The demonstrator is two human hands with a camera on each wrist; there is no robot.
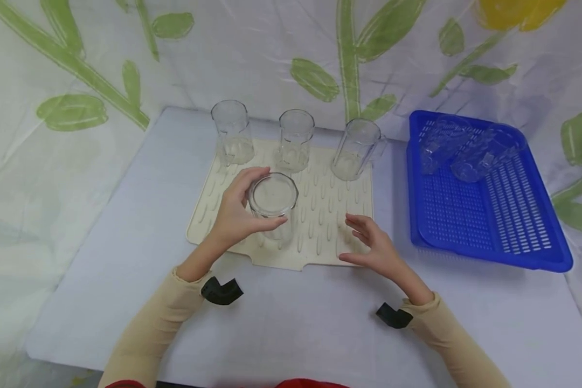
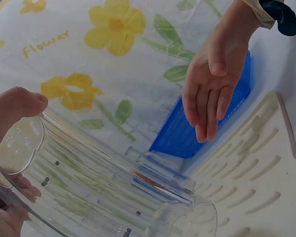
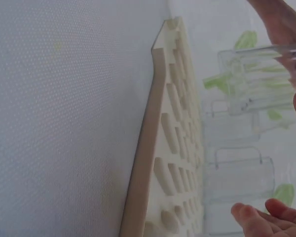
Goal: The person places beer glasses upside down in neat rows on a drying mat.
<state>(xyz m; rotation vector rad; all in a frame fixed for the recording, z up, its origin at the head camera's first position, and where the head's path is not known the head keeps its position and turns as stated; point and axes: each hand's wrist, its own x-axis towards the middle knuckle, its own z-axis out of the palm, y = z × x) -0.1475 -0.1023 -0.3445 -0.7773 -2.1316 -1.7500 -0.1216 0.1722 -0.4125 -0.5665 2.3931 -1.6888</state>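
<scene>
My left hand [image 1: 233,213] grips a clear mug [image 1: 273,195] from the side near its upper end, thumb and fingers spread round it. Embossed marks show on that gripped end in the left wrist view, and the mug's other end points down over the cream ridged mat [image 1: 320,237]. To the right, apart from the mug, my right hand [image 1: 374,249] hovers by the mat's front right part, fingers loosely extended and holding nothing. Three more clear mugs stand along the back of the mat: a left one [image 1: 235,134], a middle one [image 1: 295,141] and a right one [image 1: 355,152].
A blue plastic basket [image 1: 417,215] stands on the right of the white table [image 1: 291,323], with clear mugs [image 1: 482,153] lying in its back part. Behind the table hangs a white cloth [image 1: 252,59] painted with green leaves and yellow flowers.
</scene>
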